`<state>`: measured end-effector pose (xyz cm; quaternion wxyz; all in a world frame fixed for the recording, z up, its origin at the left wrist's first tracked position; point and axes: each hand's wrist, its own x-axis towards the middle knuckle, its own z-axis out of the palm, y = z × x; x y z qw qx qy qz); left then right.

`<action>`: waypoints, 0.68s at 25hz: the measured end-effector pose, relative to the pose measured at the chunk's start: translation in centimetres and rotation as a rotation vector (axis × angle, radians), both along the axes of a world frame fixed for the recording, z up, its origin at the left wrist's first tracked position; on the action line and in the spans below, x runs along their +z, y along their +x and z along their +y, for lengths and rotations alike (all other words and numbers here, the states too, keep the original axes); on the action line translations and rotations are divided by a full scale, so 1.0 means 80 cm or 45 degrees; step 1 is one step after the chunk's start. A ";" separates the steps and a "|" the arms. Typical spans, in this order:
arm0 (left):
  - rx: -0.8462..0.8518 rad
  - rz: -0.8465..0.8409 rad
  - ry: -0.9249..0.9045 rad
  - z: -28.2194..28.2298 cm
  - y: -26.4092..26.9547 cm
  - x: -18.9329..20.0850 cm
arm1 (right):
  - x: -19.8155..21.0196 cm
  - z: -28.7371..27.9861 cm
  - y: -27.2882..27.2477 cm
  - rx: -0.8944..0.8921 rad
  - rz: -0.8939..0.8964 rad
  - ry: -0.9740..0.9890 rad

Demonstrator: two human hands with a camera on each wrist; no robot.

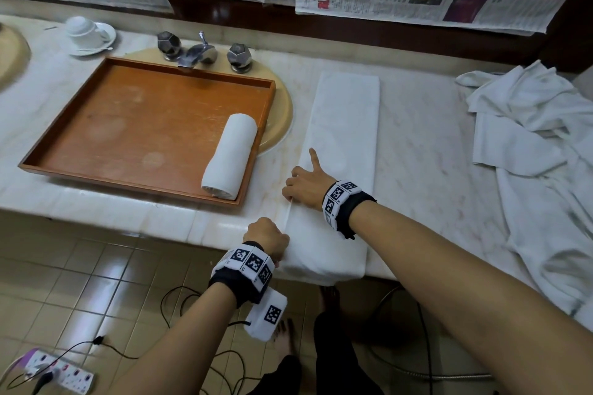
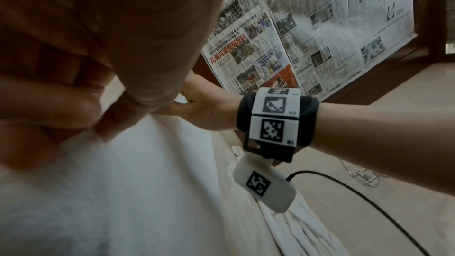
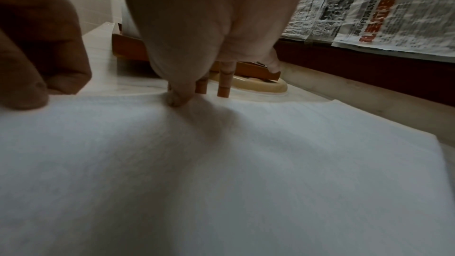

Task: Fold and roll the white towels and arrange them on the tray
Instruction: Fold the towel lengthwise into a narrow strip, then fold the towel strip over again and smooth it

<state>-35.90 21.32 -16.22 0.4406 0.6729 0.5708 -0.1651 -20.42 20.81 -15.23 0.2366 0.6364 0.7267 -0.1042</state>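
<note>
A long folded white towel lies on the marble counter, and its near end hangs over the front edge. My left hand is a fist gripping the towel's left edge near the counter's front. My right hand sits further along the same edge with fingers curled at it and thumb stretched out. In the right wrist view a fingertip presses the towel. One rolled white towel lies at the right side of the wooden tray, left of both hands.
A heap of unfolded white towels covers the counter's right end. The faucet stands behind the tray, with an upturned cup on a saucer at the back left. A power strip and cables lie on the floor.
</note>
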 end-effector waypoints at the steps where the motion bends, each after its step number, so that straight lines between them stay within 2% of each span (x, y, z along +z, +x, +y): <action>1: -0.021 0.017 0.042 0.003 0.003 -0.002 | 0.002 0.003 -0.001 0.004 0.001 -0.005; 8: -0.071 0.038 0.117 0.021 0.026 -0.012 | 0.012 0.024 0.034 0.023 0.067 -0.053; 13: -0.059 -0.065 0.259 0.037 0.055 -0.011 | 0.016 0.044 0.056 0.036 -0.019 0.000; 15: -0.056 -0.032 0.264 0.040 0.062 -0.013 | 0.004 0.043 0.055 0.040 -0.013 0.095; 17: -0.057 0.011 0.278 0.042 0.063 -0.013 | -0.014 0.028 0.053 -0.120 0.139 0.294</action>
